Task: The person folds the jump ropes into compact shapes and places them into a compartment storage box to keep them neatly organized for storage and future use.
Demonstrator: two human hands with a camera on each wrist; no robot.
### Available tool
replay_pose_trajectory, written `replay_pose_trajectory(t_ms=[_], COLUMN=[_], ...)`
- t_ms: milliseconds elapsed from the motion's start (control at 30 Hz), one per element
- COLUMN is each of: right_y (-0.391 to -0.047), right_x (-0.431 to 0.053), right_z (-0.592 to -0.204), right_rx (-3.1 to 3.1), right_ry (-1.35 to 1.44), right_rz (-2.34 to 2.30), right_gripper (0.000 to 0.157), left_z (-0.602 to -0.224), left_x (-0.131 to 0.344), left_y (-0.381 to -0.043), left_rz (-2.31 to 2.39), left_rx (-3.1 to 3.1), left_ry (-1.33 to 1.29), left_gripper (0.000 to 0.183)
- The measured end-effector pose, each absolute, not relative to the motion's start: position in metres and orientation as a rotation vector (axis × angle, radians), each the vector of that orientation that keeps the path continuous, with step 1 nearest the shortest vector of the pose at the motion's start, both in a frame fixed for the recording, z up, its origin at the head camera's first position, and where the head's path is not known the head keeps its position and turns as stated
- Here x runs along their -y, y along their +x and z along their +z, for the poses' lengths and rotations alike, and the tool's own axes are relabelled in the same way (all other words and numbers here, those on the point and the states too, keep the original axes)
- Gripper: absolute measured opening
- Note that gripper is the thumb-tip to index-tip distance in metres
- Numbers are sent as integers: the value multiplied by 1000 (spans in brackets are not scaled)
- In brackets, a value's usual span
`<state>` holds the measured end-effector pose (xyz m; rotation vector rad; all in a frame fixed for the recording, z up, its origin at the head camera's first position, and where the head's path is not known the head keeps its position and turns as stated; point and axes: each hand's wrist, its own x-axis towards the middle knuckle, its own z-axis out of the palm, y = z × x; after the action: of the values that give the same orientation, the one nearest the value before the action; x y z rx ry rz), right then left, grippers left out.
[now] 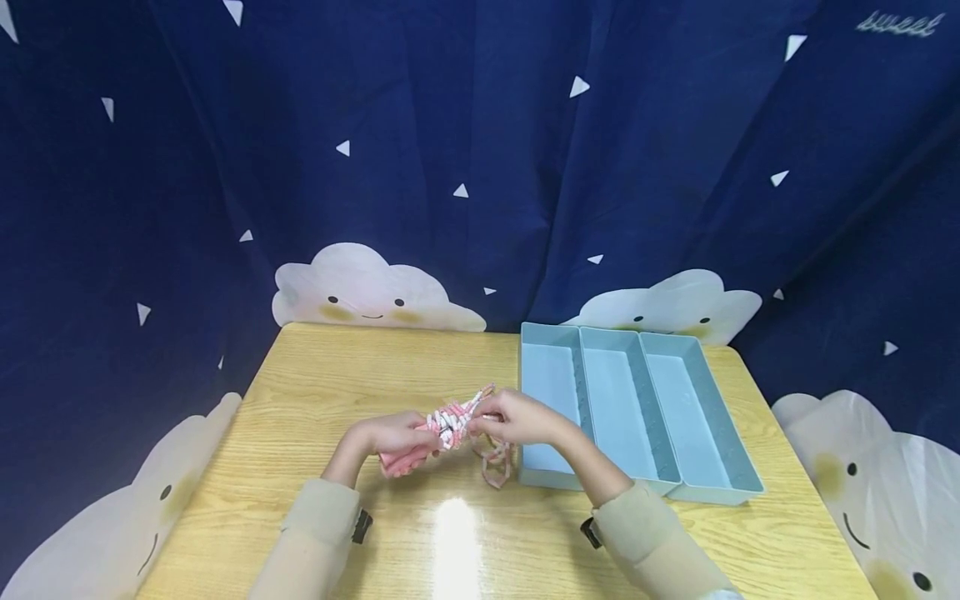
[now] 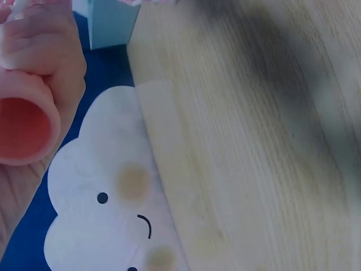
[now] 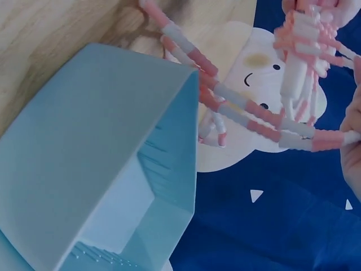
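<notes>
My left hand (image 1: 397, 435) grips the pink handles of a beaded jump rope (image 1: 450, 421). In the left wrist view the hollow end of one pink handle (image 2: 25, 130) sticks out of the fist. Pink and white beaded cord is wound in a bundle (image 3: 304, 51) just beyond that hand. My right hand (image 1: 517, 417) pinches a stretch of the cord beside the bundle, seen at the edge of the right wrist view. From there a loose loop of beads (image 3: 254, 121) hangs down near the tray's front left corner.
A light blue tray (image 1: 520, 400) with three long compartments stands right of my hands on the wooden table (image 1: 337, 367). A dark blue curtain (image 1: 420, 100) with white triangles and cloud faces hangs behind and at both sides.
</notes>
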<state>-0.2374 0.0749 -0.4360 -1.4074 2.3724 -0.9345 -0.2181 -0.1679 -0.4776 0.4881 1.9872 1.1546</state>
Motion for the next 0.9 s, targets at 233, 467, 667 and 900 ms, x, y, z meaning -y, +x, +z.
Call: replay_pose_trajectory(t_ms=[233, 467, 667, 900], right_y=[-239, -239, -243, -246], right_x=[-76, -76, -75, -73], right_z=[-430, -424, -421, -421], right_rx=[-2375, -2317, -2295, -2237], right_ry=[-1419, -1471, -1444, -1410], right_rz=[-765, -664, -653, -673], right_gripper=[20, 21, 21, 17], left_z=[-471, -467, -466, -469], left_x=[163, 159, 157, 155], left_y=[-210, -205, -203, -200], left_rz=[1015, 998, 997, 1006], left_rx=[-1989, -1912, -1867, -1809], left_ry=[515, 506, 513, 546], left_gripper=[39, 31, 33, 33])
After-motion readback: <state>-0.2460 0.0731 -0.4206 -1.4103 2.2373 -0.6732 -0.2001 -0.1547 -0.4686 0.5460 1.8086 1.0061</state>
